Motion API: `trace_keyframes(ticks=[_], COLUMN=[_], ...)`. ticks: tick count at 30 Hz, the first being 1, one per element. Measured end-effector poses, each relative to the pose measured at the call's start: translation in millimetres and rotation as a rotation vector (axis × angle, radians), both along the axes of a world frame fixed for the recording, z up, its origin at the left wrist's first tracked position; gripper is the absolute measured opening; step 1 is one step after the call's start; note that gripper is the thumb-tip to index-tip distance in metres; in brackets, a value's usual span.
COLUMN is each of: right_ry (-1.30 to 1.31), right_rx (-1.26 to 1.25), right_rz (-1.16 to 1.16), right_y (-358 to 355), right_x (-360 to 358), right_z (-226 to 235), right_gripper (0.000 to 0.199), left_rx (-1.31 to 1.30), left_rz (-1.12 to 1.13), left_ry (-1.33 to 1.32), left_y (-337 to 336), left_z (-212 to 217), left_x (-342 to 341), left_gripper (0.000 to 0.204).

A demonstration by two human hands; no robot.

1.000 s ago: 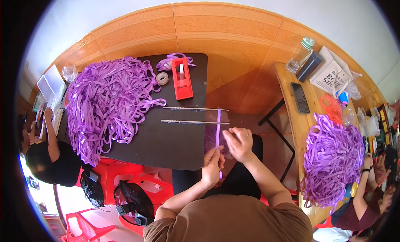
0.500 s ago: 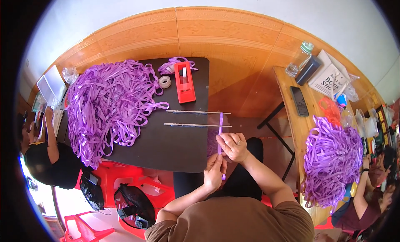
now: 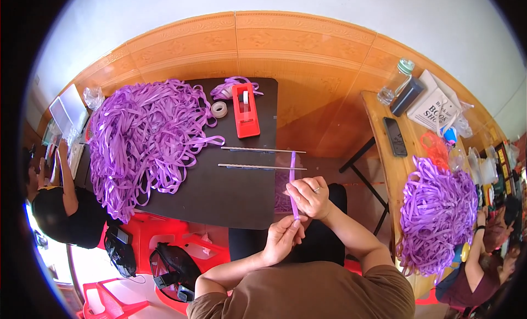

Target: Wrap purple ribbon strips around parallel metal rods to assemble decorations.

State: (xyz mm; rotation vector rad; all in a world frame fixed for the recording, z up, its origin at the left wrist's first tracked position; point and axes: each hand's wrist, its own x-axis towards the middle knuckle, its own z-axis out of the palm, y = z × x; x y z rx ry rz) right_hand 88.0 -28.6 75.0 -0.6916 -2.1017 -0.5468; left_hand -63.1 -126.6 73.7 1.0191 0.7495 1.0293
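The person's left hand [image 3: 283,235] has its grip pinched on the lower end of a purple ribbon [image 3: 293,161]; the right hand [image 3: 310,198], just above and right, seems closed around the same strip. Beyond both grips, the ribbon reaches two thin rods [image 3: 263,167] jutting past the desk [image 3: 236,201]. The step appears to be tensioning the strip; the next move likely calls for steady, even pinching.
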Motion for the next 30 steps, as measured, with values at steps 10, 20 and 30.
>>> trace_keyframes(ticks=[10,20,30], right_ry=[-0.063,1.481,1.772], right_rx=[-0.05,-1.301,-1.523], right_rz=[-0.011,0.249,0.416], right_y=[-12,1,11], right_x=[-1,-17,-29], right_z=[-12,-39,-30], right_gripper=[0.034,0.014,0.003], left_rx=[0.029,0.164,0.156], left_rz=[-0.035,0.129,0.115], left_ry=[0.214,0.465,0.405], left_y=[-3,1,-3], left_z=[-12,-54,-47], left_x=[-2,-3,-4], left_gripper=[0.021,0.019,0.02])
